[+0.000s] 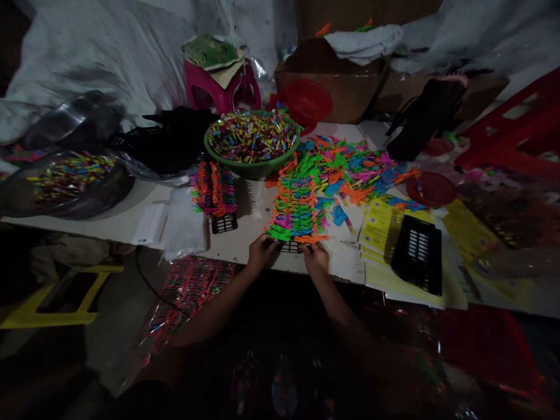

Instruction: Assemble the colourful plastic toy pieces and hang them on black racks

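Note:
At the near edge of the white table, my left hand (263,252) is closed on the left corner of a black slotted tray (290,247). The tray's right corner is pinched in my right hand (315,256). Neat rows of green, orange, pink and blue plastic pieces (295,204) cover the tray beyond my fingers. A loose heap of similar pieces (350,169) lies behind and to the right. Beyond the tray, slightly left, stands a green bowl (251,169) full of small multicoloured pieces. Another black tray (224,223) bearing orange and pink pieces lies to the left.
Clear plastic bags (186,224) lie left, near a metal bowl (70,198) of small pieces. On the right, a black basket (419,254) rests on yellow printed sheets (378,230). A red dish (431,189) and a red basin (308,100) stand farther back.

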Demonstrator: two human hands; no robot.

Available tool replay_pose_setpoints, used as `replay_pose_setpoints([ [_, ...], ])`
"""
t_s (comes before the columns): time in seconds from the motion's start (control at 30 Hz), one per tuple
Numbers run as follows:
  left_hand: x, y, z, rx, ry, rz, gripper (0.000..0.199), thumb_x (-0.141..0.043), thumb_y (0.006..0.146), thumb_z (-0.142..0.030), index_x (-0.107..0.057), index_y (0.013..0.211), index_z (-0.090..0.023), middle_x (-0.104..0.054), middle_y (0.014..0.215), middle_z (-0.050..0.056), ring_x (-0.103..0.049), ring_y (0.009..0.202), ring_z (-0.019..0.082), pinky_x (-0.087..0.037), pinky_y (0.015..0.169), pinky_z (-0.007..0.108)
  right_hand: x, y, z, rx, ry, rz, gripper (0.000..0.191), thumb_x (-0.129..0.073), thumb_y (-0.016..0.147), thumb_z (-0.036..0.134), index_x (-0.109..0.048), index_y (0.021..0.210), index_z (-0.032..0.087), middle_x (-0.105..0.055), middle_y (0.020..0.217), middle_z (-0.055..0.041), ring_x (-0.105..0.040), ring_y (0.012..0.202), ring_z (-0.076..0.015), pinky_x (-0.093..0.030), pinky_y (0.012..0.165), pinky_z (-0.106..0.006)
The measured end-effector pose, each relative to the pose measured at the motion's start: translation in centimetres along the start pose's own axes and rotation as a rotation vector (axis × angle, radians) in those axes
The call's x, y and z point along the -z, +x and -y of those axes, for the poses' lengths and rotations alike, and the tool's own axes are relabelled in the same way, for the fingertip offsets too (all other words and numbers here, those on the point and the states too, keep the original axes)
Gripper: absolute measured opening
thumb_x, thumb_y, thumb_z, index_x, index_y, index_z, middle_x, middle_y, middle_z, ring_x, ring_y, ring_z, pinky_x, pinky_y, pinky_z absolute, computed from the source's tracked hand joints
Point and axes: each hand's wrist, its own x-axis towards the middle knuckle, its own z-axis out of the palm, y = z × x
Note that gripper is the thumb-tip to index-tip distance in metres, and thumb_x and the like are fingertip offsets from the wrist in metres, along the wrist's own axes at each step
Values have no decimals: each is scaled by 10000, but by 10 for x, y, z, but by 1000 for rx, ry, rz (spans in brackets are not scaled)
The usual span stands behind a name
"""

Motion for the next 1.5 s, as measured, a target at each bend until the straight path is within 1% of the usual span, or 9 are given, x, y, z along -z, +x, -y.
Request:
replay_pose_setpoints([
  [0.17,1,-1,-2,-39,135,-33,166,-611,697,-323,-580,662,-164,-614,628,-1,-549,595,108,-411,577,201,6,1,12,75,-175,55,139,-539,741,279,-626,763,173,-617,881,-76,-551,864,-192,-404,750,-275],
  [0.33,-1,-4,-4,-84,184,-20,145,-617,696,-316,-603,697,-172,-644,692,19,-585,648,123,-431,623,211,5,0,13,9,-176,68,164,-533,755,317,-624,755,181,-617,854,-62,-559,823,-188,-411,711,-271],
  [0.43,-2,-3,-7,-77,202,-18,160,-601,708,-331,-586,695,-173,-637,672,13,-583,633,121,-429,609,209,4,1,11,53,-154,47,164,-529,756,321,-630,788,195,-615,866,-58,-554,846,-188,-411,723,-271],
  [0.57,-3,1,-13,-46,272,-24,168,-603,695,-341,-574,672,-176,-632,641,5,-573,606,121,-418,586,212,4,2,11,105,-203,65,198,-532,753,316,-639,852,183,-617,908,-75,-547,881,-203,-411,767,-293],
  [0.77,-5,3,-13,2,277,-46,182,-615,671,-350,-584,669,-171,-643,641,12,-579,598,127,-412,567,216,6,3,16,176,-246,67,234,-532,747,260,-627,946,181,-616,978,-78,-543,917,-198,-411,795,-288],
  [0.97,0,6,-16,12,257,0,178,-630,656,-345,-604,673,-169,-658,640,16,-591,604,132,-409,559,214,6,5,15,27,-246,139,179,-552,751,319,-638,843,192,-626,924,-59,-568,859,-184,-426,739,-277],
  [1.1,3,10,-16,52,272,13,194,-646,636,-356,-605,650,-167,-662,631,18,-598,603,142,-402,542,215,5,4,15,30,-215,147,159,-539,763,319,-627,831,205,-631,880,-42,-567,862,-177,-420,732,-266],
  [1.3,-4,10,-18,1,351,7,133,-652,635,-293,-597,650,-173,-655,630,12,-594,599,136,-398,557,215,5,4,16,19,-240,161,178,-527,778,328,-620,865,203,-634,897,-47,-571,866,-184,-416,723,-268],
  [1.5,-2,6,-23,-1,415,47,144,-605,698,-321,-613,731,-181,-662,683,29,-600,634,151,-385,564,224,17,7,23,35,-312,216,225,-505,794,360,-631,895,203,-643,926,-61,-590,854,-195,-418,702,-275],
])
